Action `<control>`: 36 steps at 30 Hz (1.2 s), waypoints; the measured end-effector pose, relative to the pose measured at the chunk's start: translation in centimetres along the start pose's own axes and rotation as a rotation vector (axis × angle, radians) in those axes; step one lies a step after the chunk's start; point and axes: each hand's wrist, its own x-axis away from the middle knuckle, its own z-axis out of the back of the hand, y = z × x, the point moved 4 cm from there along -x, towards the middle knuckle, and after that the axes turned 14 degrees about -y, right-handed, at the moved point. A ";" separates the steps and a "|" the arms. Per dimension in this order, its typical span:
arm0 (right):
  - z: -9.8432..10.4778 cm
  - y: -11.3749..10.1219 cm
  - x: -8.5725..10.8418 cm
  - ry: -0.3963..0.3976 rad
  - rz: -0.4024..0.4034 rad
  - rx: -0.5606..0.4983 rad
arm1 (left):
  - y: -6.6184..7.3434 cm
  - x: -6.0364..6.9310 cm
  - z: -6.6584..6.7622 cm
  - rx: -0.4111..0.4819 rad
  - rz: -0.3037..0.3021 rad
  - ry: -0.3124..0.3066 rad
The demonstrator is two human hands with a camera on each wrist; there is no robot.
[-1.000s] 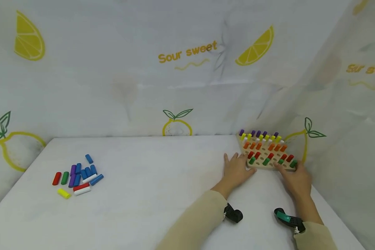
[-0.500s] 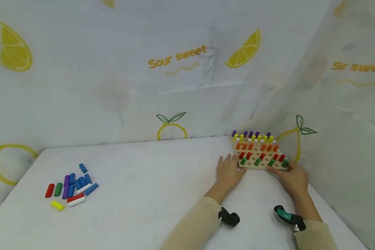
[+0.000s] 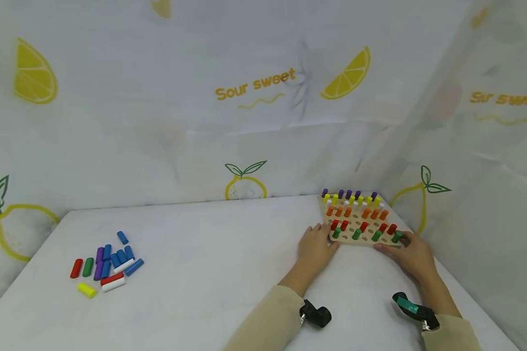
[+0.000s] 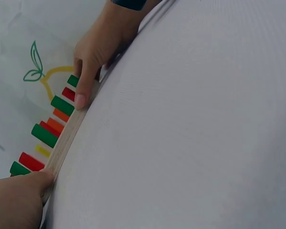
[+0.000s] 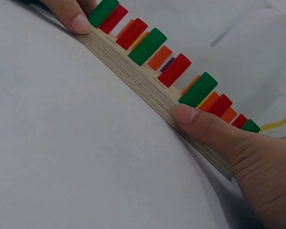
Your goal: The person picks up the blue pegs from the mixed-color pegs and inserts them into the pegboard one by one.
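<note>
A wooden pegboard (image 3: pixel 366 242) stands at the table's back right, bearing rows of purple, yellow, white, orange, red and green pegs; some holes are bare. My left hand (image 3: pixel 314 246) holds its near left corner, the thumb along the front edge. At the near right corner my right hand (image 3: pixel 415 256) grips the board, its thumb (image 5: pixel 195 119) pressed to the front edge in the right wrist view. The left wrist view has the plywood edge (image 4: pixel 62 148) between both hands. Most of the right hand's fingers are hidden behind the board's side.
Far to the left lie loose pegs: several blue pegs (image 3: pixel 133 267), a green one (image 3: pixel 88 266), a yellow one (image 3: pixel 87 290), plus red, purple and white ones. A white sheet with lemon prints hangs behind and to the right of the white table (image 3: pixel 211 273).
Both hands have shifted the pegboard to the left, away from the right-hand sheet. The head view has also moved a little. The loose pegs lie as before.
</note>
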 end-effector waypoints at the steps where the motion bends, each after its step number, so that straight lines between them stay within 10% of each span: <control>1: 0.0 0.0 0.1 -0.007 0.004 0.008 | -0.1 0.2 0.1 -0.003 -0.001 -0.002; 26: -2.0 -4.0 0.0 -0.190 0.128 0.080 | -5.1 4.9 2.3 0.022 0.007 0.021; 36: -3.5 -6.2 0.5 -0.152 0.205 0.138 | -6.9 6.4 3.1 0.077 0.032 0.043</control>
